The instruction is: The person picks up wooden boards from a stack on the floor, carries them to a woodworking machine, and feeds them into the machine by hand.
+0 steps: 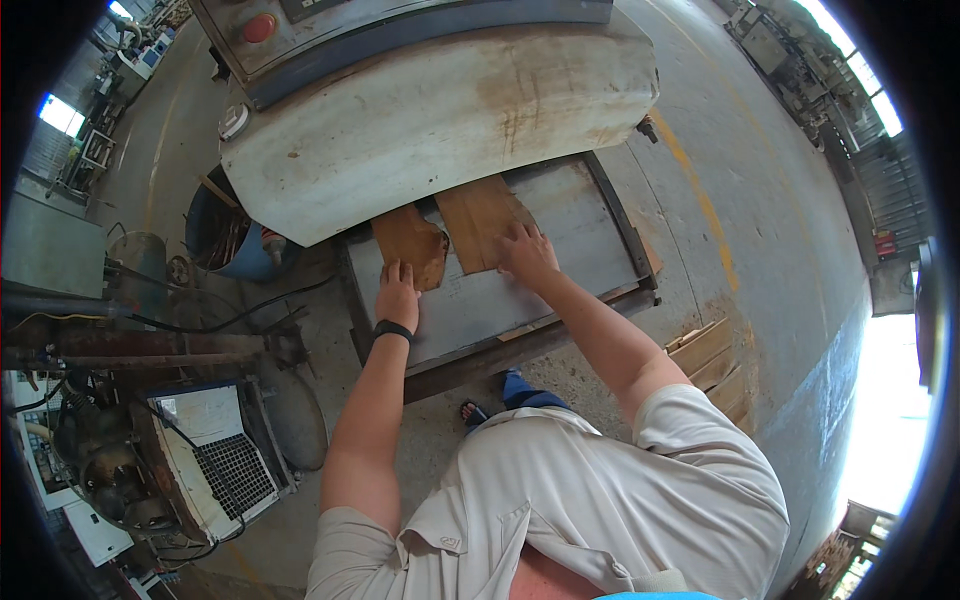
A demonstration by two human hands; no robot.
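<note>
Left hand: the left hand (398, 294) lies flat and open, fingers spread, its fingertips pressing the near edge of the smaller veneer sheet (410, 243).
Right hand: the right hand (526, 252) is likewise open and palm-down, resting on the lower right corner of the larger veneer sheet (482, 220) (no grip, only pressure from above).
Smaller veneer sheet: brown, ragged-edged, lying on the tabletop (575, 235) just ahead of the left hand; its far end runs under the machine hood (430, 115).
Larger veneer sheet: lighter brown, just beside the smaller one on its right, tilted slightly, its far end also under the hood.
Wristband: a black wristband (392, 329) circles the left wrist.
Machine: a grey, worn hood with a red button (259, 27) on the panel above.
Floor: stacked wooden boards (710, 360) lie right of the tabletop; a blue drum (225, 235) stands to the left.
</note>
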